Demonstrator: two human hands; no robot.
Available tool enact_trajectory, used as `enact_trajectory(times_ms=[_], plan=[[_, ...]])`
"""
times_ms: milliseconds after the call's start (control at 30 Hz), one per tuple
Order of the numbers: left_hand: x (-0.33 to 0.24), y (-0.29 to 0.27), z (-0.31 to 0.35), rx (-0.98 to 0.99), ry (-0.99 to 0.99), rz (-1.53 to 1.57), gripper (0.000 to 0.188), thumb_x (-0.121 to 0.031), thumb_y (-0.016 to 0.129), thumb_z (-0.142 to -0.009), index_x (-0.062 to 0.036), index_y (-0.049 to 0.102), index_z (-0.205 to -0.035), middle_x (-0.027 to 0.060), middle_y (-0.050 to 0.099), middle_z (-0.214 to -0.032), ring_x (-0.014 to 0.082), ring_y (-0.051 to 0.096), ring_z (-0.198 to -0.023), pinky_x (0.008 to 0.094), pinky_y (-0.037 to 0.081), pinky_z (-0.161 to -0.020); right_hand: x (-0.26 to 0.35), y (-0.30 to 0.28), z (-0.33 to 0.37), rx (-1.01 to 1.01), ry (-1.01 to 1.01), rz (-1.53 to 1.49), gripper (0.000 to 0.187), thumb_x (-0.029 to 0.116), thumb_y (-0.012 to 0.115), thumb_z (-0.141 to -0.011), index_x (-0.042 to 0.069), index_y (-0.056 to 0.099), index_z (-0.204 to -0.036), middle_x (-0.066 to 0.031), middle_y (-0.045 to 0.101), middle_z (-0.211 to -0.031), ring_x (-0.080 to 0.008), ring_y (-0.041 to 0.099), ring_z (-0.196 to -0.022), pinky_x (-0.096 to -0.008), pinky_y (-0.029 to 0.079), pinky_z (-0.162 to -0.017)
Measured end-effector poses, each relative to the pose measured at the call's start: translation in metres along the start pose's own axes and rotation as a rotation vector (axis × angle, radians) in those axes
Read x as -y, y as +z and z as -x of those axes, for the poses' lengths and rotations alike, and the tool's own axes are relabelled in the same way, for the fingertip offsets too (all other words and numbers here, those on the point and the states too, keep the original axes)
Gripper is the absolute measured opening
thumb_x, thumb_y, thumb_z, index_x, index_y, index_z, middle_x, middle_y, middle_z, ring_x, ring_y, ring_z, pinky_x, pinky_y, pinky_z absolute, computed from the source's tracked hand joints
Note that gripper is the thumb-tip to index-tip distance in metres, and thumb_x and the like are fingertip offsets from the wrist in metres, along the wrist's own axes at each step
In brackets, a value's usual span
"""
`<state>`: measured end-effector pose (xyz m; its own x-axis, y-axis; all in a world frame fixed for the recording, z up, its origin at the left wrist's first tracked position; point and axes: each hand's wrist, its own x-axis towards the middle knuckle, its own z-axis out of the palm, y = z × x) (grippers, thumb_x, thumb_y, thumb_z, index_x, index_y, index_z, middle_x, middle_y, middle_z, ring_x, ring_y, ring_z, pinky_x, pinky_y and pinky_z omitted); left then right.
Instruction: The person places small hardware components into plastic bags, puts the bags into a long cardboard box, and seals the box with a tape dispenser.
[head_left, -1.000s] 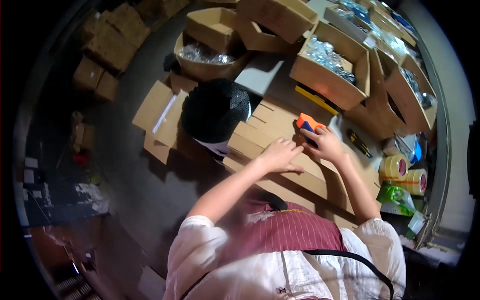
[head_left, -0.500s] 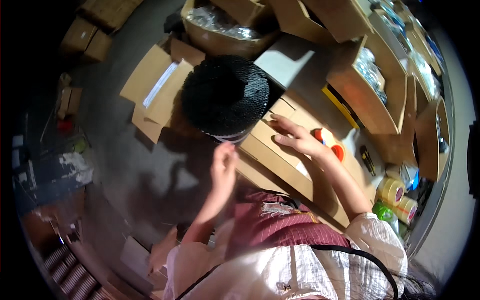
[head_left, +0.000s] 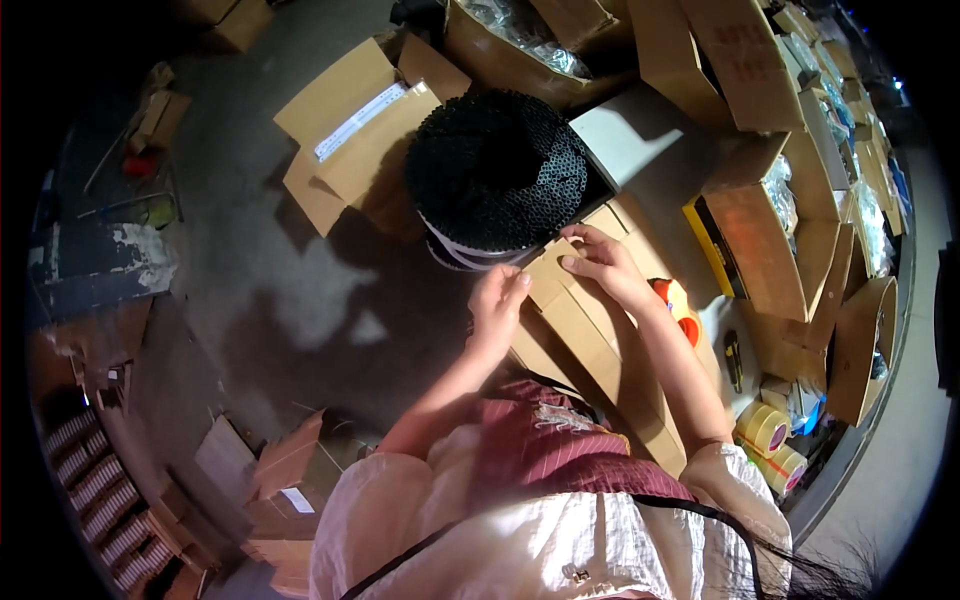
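A long, narrow cardboard box (head_left: 600,345) lies slantwise in front of me, its far end between my hands. My left hand (head_left: 497,308) is closed on the left corner of that end, thumb on top. On the opposite corner, my right hand (head_left: 608,270) pinches the cardboard between thumb and fingers. Just beyond the box end stands a large round roll of black honeycomb-like mesh (head_left: 500,165), with a pale band around its lower part. How the roll is supported is hidden.
Right of my forearm lie an orange-red tape dispenser (head_left: 688,325), a yellow-black cutter (head_left: 733,360) and tape rolls (head_left: 765,428). Open cartons (head_left: 770,240) with plastic-wrapped goods line the right. An open carton (head_left: 345,125) sits left of the mesh roll.
My left hand has come up from below the mesh roll onto the box end. My right hand has gone from lying over the box to pinching its end. The view has shifted.
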<state>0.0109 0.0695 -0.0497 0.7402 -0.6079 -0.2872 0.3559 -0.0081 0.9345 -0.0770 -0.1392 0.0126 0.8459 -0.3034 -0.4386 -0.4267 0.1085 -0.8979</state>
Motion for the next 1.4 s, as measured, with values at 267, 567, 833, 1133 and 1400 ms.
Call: enact_trajectory(times_ms=[267, 567, 833, 1133, 1400], plan=[[-0.002, 0.024, 0.029, 0.127, 0.344, -0.312, 0.057, -0.027, 0.064, -0.103, 0.0007, 0.044, -0.148, 0.0223, 0.063, -0.132, 0.0305, 0.064, -0.118, 0.0406, 0.050, -0.099, -0.003, 0.004, 0.014, 0.050, -0.031, 0.124, 0.069, 0.038, 0.071, -0.099, 0.001, 0.044, -0.151, -0.0146, 0.058, -0.140, -0.0228, 0.057, -0.127, -0.0350, 0.044, -0.109], [-0.003, 0.028, 0.015, -0.013, 0.098, 0.118, 0.041, -0.018, 0.074, -0.097, 0.0041, 0.056, -0.127, 0.0076, 0.075, -0.106, 0.0129, 0.069, -0.092, 0.0274, 0.054, -0.086, -0.021, 0.001, 0.012, -0.147, -0.091, -0.234, 0.043, 0.007, 0.070, -0.096, 0.008, 0.056, -0.136, -0.0008, 0.066, -0.087, -0.0143, 0.061, -0.090, -0.0291, 0.047, -0.092], [-0.013, 0.005, 0.005, -0.069, 0.121, -0.620, 0.039, -0.021, 0.083, -0.084, -0.0061, 0.063, -0.114, 0.0074, 0.070, -0.101, 0.0198, 0.069, -0.093, 0.0328, 0.055, -0.084, 0.010, 0.023, 0.039, 0.088, -0.571, 0.887, 0.036, 0.027, 0.072, -0.094, 0.003, 0.068, -0.120, -0.0175, 0.064, -0.121, -0.0389, 0.056, -0.122, -0.0509, 0.042, -0.110], [0.007, -0.035, 0.009, -0.139, 0.265, -0.216, 0.015, -0.002, 0.063, -0.097, -0.0014, 0.066, -0.112, 0.0043, 0.070, -0.100, 0.0112, 0.065, -0.087, 0.0245, 0.053, -0.073, 0.020, 0.058, 0.054, -0.050, -0.493, 1.354, 0.065, 0.036, 0.082, -0.056, 0.008, 0.064, -0.112, -0.0085, 0.063, -0.115, -0.0302, 0.055, -0.115, -0.0471, 0.048, -0.091], [-0.016, -0.024, 0.045, 0.161, -0.147, -0.015, 0.023, -0.017, 0.064, -0.103, 0.0001, 0.068, -0.089, 0.0003, 0.068, -0.084, 0.0067, 0.059, -0.079, 0.0250, 0.048, -0.072, 0.034, 0.084, 0.076, -0.220, -0.653, 1.126, 0.039, 0.030, 0.080, -0.053, 0.009, 0.069, -0.084, -0.0051, 0.067, -0.092, -0.0279, 0.060, -0.096, -0.0406, 0.046, -0.085]])
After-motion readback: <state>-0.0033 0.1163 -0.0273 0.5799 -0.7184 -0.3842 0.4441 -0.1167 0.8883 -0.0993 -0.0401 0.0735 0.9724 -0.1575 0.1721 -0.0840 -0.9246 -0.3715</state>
